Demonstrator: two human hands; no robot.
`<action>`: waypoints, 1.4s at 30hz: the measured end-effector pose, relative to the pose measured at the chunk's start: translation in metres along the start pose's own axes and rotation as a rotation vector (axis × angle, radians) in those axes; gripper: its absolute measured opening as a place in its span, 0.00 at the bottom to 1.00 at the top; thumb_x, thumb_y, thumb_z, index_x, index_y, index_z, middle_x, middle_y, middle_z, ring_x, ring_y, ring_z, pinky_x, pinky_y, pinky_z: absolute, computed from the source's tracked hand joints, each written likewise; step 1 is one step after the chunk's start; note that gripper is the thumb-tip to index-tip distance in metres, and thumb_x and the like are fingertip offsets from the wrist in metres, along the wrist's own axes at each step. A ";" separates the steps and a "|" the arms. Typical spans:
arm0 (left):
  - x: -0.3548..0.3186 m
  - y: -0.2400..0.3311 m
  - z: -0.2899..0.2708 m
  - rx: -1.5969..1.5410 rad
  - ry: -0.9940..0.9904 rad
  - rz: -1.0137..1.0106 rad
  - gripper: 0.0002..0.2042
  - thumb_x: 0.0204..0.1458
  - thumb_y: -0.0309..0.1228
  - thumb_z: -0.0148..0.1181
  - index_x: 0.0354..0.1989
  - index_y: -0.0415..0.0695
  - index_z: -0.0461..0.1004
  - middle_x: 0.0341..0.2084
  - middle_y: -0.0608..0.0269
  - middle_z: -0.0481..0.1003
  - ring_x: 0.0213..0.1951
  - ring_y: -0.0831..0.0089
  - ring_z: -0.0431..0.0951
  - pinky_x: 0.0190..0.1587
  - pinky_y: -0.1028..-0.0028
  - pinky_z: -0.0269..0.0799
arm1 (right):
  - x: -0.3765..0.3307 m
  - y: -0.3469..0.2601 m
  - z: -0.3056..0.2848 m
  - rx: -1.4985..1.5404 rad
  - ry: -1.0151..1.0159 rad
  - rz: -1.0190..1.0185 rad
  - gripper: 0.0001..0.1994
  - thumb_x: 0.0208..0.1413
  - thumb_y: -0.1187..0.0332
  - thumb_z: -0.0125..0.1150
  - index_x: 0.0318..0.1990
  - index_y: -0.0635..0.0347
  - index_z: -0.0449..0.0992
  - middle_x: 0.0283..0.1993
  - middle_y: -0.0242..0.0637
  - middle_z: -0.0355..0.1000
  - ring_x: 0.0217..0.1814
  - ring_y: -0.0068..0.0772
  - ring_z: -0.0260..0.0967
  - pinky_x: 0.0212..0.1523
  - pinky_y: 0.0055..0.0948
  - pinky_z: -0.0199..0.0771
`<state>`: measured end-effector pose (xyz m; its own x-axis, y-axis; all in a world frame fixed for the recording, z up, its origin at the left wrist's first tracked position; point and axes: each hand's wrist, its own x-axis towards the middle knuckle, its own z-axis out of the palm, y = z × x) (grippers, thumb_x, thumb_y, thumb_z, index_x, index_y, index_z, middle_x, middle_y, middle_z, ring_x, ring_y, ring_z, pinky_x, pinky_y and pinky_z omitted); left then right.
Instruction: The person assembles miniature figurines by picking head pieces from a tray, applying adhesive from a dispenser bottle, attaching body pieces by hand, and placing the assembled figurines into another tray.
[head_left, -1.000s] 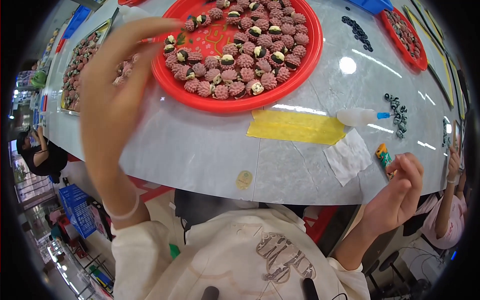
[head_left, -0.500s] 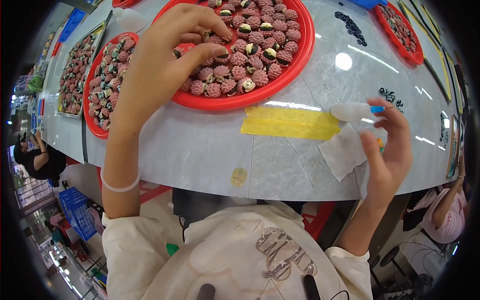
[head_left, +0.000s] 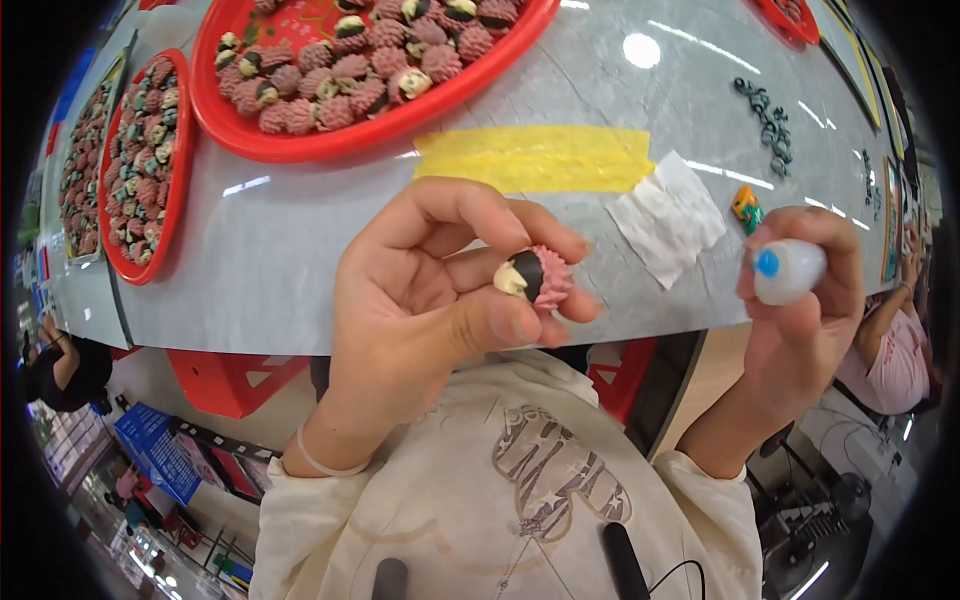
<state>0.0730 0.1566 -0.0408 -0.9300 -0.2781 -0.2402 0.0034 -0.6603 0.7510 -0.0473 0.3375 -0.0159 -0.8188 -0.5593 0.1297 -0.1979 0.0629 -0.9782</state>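
My left hand [head_left: 400,290] pinches a small figurine [head_left: 548,280] between thumb and fingers, above the table's near edge. One end is pink and ridged, the middle black, the other end cream. In my right hand [head_left: 785,345] is a white squeeze bottle [head_left: 797,274], its blue tip turned toward the left. The fingers wrap round the bottle from behind. Beyond my left hand stands a large red tray [head_left: 290,155] holding many similar pink, black and cream pieces.
Yellow tape [head_left: 530,160] is stuck across the table, with a crumpled white tissue [head_left: 668,222] at its right end. A small orange and green piece [head_left: 746,208] lies by my right hand. Dark curly pieces [head_left: 768,125] lie farther off. A narrower red tray [head_left: 183,150] stands left.
My left hand has come back from the large tray with a figurine. My right hand has picked the squeeze bottle up off the table. The view has shifted, so the trays appear farther left and up.
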 end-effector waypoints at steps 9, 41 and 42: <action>-0.009 -0.019 0.006 0.003 -0.067 -0.003 0.18 0.38 0.36 0.63 0.31 0.42 0.62 0.32 0.55 0.67 0.28 0.73 0.72 0.27 0.82 0.69 | -0.002 -0.009 -0.002 0.115 -0.188 -0.121 0.24 0.43 0.51 0.56 0.40 0.62 0.62 0.35 0.39 0.60 0.38 0.25 0.58 0.37 0.16 0.56; -0.004 -0.024 -0.001 0.029 -0.087 0.132 0.13 0.42 0.31 0.60 0.31 0.35 0.65 0.31 0.50 0.68 0.29 0.68 0.73 0.31 0.75 0.72 | 0.044 0.049 0.014 -0.413 0.079 -0.316 0.19 0.34 0.83 0.59 0.38 0.66 0.63 0.33 0.35 0.66 0.32 0.23 0.64 0.34 0.19 0.64; -0.006 -0.021 0.001 0.048 -0.054 0.124 0.13 0.42 0.31 0.60 0.30 0.36 0.65 0.30 0.51 0.67 0.29 0.68 0.73 0.29 0.76 0.73 | 0.046 0.050 0.017 -0.410 0.032 -0.292 0.19 0.34 0.83 0.60 0.38 0.66 0.63 0.32 0.34 0.66 0.31 0.23 0.64 0.33 0.19 0.64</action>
<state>0.0780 0.1728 -0.0548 -0.9420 -0.3167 -0.1113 0.1032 -0.5887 0.8018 -0.0853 0.3010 -0.0615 -0.7122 -0.5768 0.4001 -0.6118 0.2305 -0.7567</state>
